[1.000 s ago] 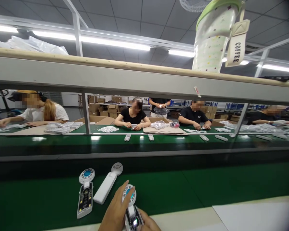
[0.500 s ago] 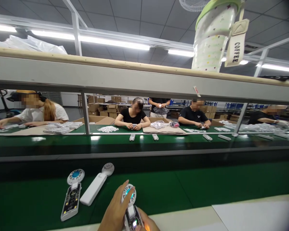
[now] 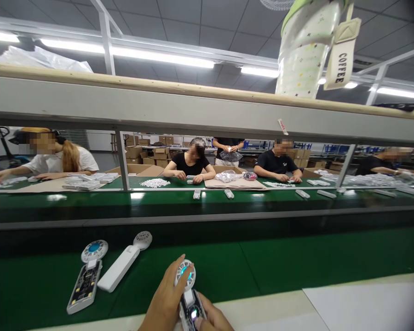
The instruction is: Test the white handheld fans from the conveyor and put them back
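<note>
Here we are at the near edge of the green belt [image 3: 279,271], our left hand [image 3: 163,294] wrapped about the handheld fan [image 3: 190,299], two fingers apart, one up at the left rim of the round head [image 3: 192,277], one straight across its blue-lit front! Our right hand [image 3: 214,317] grips the body lower down, thumb just beside the bright light [image 3: 193,314]; whether its hidden fingers press together, we can't tell. And over to our left, lying on the belt, an open fan [image 3: 84,284] and, near it, a closed white fan [image 3: 117,269]
</note>
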Available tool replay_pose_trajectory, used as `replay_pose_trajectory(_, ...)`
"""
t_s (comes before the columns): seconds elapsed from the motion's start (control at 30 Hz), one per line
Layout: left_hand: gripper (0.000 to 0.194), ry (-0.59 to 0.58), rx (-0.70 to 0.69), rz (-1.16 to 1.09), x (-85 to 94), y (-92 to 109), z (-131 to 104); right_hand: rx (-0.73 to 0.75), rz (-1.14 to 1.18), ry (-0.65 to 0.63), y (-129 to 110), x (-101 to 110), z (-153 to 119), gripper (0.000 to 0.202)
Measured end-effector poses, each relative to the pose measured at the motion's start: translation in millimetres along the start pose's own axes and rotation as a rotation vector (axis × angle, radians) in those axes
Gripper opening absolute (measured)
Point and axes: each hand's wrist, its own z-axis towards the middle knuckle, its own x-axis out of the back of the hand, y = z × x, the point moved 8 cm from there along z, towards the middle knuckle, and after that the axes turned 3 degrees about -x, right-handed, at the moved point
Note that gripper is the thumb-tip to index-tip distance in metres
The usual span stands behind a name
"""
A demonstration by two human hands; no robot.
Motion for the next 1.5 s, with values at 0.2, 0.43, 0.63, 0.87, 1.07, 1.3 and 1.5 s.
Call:
replay_pose_trajectory(0.2,0.057,0.002,0.031,-0.045,2.5,-0.3,-0.2,0.010,-0.087,0.036,-13.7,-5.8,-6.0,0.076)
replay_pose_trajectory(0.43,0.049,-0.028,0.048,-0.041,6.3,2.5,3.2,-0.104,0.006,-0.010,-12.8,-10.7,-10.6,0.075)
replay_pose_trajectory(0.63,0.049,-0.016,0.045,-0.033,5.0,1.4,2.1,-0.067,-0.025,0.000,-19.6,-10.0,-12.3,0.066)
replay_pose_trajectory(0.87,0.047,-0.010,0.044,-0.039,6.8,2.0,3.7,-0.081,-0.051,-0.029,-19.5,-10.6,-12.5,0.068)
replay_pose_trajectory(1.07,0.049,-0.021,0.028,-0.015,3.0,1.5,1.5,-0.059,-0.074,0.019,-23.9,-10.4,-13.9,0.066)
replay_pose_trajectory(1.3,0.052,-0.013,0.003,-0.005,2.9,3.3,2.9,-0.101,0.029,-0.019,-7.3,-9.6,-7.3,0.075)
replay_pose_trajectory(1.5,0.060,-0.069,0.072,-0.016,-4.5,-7.7,-1.8,-0.093,0.069,-0.086,-14.2,-12.3,-6.8,0.059)
